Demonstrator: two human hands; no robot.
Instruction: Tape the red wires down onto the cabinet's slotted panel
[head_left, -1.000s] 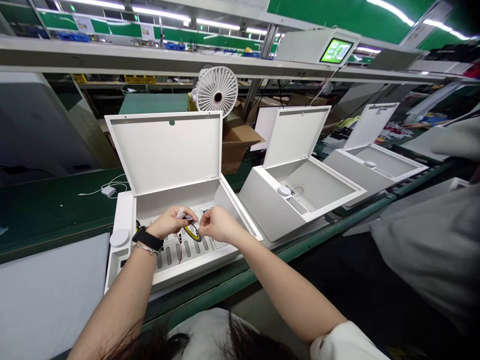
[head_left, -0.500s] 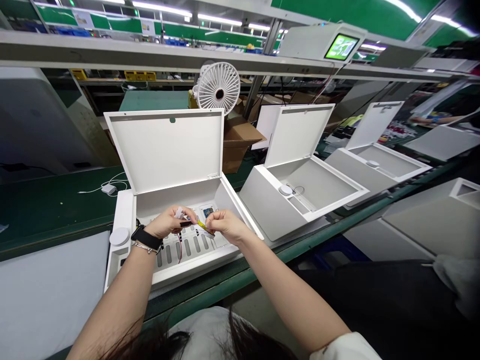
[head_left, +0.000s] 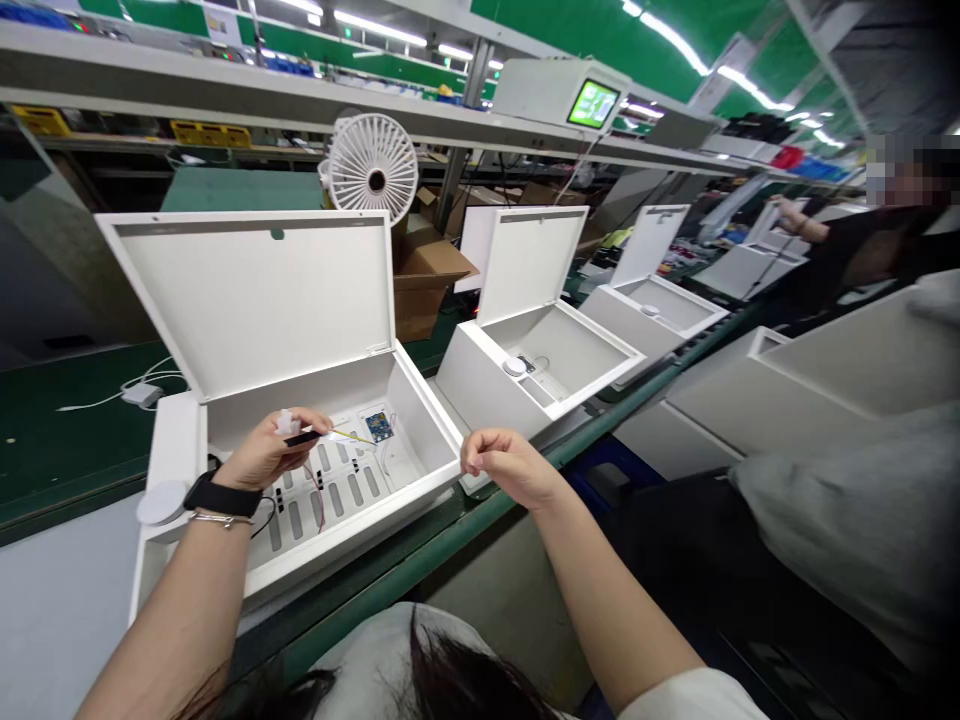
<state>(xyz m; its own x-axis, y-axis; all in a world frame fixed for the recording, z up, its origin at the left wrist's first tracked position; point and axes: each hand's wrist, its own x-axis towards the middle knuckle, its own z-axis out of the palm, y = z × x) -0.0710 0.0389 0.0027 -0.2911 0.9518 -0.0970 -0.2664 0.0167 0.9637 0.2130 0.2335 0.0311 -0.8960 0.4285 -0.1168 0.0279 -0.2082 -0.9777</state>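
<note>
My left hand (head_left: 274,450), with a black watch and a bracelet at the wrist, is closed on a narrow black piece (head_left: 302,439). A whitish lump (head_left: 285,422) sits between its fingers, and a thin yellow-and-white strip (head_left: 351,437) points right from the fingertips. This hand is above the open white box (head_left: 337,530), whose floor has several slots, thin wires and a blue circuit board (head_left: 379,427). Fingers pinched, my right hand (head_left: 510,465) hovers by the box's front right corner; whatever is between its fingertips is too small to make out.
The raised lid (head_left: 262,310) stands behind the box. More open white boxes (head_left: 540,370) line the green bench to the right. A white fan (head_left: 375,175) and a cardboard box (head_left: 427,280) are behind. A co-worker (head_left: 862,235) is at far right.
My right hand has moved away from my left, to the right and out past the box edge. The yellow piece no longer spans both hands. The view has swung right.
</note>
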